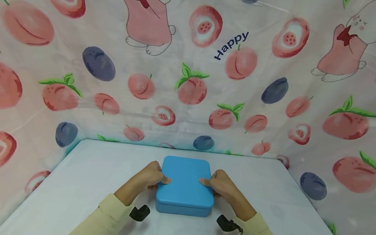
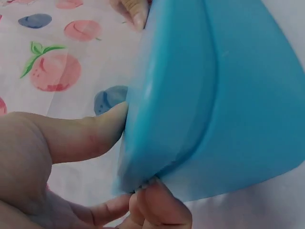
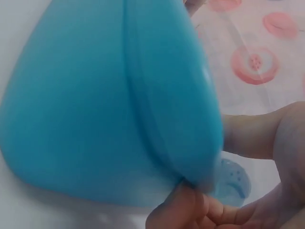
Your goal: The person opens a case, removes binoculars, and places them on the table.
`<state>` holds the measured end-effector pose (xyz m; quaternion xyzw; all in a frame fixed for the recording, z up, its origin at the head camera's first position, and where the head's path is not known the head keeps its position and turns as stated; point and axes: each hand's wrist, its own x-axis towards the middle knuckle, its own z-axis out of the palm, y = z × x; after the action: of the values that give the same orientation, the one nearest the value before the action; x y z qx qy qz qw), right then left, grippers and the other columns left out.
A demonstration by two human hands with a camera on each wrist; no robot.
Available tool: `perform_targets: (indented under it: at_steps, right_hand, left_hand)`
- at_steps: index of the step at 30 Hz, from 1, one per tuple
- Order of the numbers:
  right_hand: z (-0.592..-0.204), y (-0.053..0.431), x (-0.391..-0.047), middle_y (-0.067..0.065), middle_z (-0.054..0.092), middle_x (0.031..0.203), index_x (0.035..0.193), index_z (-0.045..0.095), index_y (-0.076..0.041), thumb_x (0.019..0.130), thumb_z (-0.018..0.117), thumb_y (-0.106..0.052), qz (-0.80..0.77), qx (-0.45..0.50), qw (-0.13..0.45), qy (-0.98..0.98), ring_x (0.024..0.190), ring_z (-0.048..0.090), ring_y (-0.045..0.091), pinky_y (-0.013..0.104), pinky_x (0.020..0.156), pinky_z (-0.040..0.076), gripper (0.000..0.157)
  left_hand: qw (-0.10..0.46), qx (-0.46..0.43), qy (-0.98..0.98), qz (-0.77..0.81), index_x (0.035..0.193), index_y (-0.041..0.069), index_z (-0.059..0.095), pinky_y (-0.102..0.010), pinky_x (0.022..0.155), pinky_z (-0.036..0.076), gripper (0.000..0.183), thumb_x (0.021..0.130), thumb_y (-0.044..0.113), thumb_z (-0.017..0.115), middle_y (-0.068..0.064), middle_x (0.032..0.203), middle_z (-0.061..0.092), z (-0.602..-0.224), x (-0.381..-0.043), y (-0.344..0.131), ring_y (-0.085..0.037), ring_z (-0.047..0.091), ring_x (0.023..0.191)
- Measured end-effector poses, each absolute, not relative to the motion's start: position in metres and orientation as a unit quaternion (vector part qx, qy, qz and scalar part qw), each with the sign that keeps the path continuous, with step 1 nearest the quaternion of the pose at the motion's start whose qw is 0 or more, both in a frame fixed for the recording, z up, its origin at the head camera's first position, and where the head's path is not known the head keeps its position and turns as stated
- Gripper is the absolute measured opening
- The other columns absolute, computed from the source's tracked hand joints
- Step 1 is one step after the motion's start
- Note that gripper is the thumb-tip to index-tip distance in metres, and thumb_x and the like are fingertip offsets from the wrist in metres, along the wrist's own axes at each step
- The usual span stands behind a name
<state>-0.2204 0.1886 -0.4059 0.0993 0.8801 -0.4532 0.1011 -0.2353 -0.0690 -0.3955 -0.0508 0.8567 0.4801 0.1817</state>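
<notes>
A blue lidded box (image 1: 184,182) rests on the white table, its lid on, with a seam running round below the lid's rim. My left hand (image 1: 152,174) grips its left side, thumb on the lid's top. In the left wrist view, the curled fingers (image 2: 162,202) press up under the lid's edge at the seam. On the opposite side my right hand (image 1: 220,182) holds the lid the same way. The right wrist view shows that hand's fingertips (image 3: 178,202) beneath the lid's rim. What the box contains is hidden.
The white table (image 1: 117,156) spreads out around the box. A cloth (image 1: 176,55) printed with peaches, plums and rabbits hangs behind and beside it. Black wrist devices (image 1: 139,213) sit at both beige sleeves (image 1: 102,215), close to the box's front corners.
</notes>
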Motion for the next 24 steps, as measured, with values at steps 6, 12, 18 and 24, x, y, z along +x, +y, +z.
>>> perform_targets:
  at_steps: [6,12,18,24]
  right_hand:
    - [-0.4038,0.1876,-0.2254,-0.003,0.031,0.052,0.058,0.039,-0.013,0.081,0.081,-0.021,-0.452,0.092,0.093,0.883,0.045,0.039,0.013,0.027,0.044,0.037,0.048]
    - [-0.4034,0.1840,-0.2279,0.000,0.024,0.063,0.065,0.035,-0.011,0.082,0.079,-0.016,-0.438,0.096,0.081,0.890,0.057,0.030,0.016,0.028,0.050,0.030,0.048]
    - [-0.4072,0.1859,-0.2252,0.001,0.031,0.060,0.071,0.038,-0.009,0.084,0.077,-0.020,-0.453,0.097,0.096,0.881,0.049,0.032,0.015,0.027,0.043,0.030,0.043]
    - [-0.4040,0.1897,-0.2264,0.008,0.039,0.074,0.087,0.040,-0.003,0.088,0.074,-0.022,-0.475,0.095,0.092,0.870,0.053,0.038,0.017,0.028,0.044,0.035,0.039]
  left_hand:
    - [0.155,-0.086,0.848,0.500,0.118,-0.010,0.048,-0.027,0.051,0.037,0.052,0.081,0.009,0.080,-0.016,0.094,0.053,-0.3976,-0.2410,-0.0640,-0.020,0.042,0.061]
    - [0.139,-0.093,0.841,0.514,0.113,-0.011,0.051,-0.028,0.052,0.038,0.046,0.080,0.005,0.079,-0.016,0.092,0.054,-0.4001,-0.2413,-0.0602,-0.020,0.044,0.064]
    - [0.142,-0.087,0.842,0.514,0.109,-0.008,0.052,-0.030,0.060,0.047,0.044,0.079,0.008,0.081,-0.019,0.101,0.058,-0.4016,-0.2394,-0.0637,-0.026,0.055,0.082]
    - [0.156,-0.076,0.824,0.540,0.108,-0.006,0.050,-0.030,0.056,0.045,0.039,0.084,0.009,0.077,-0.019,0.102,0.054,-0.3984,-0.2411,-0.0674,-0.024,0.051,0.075]
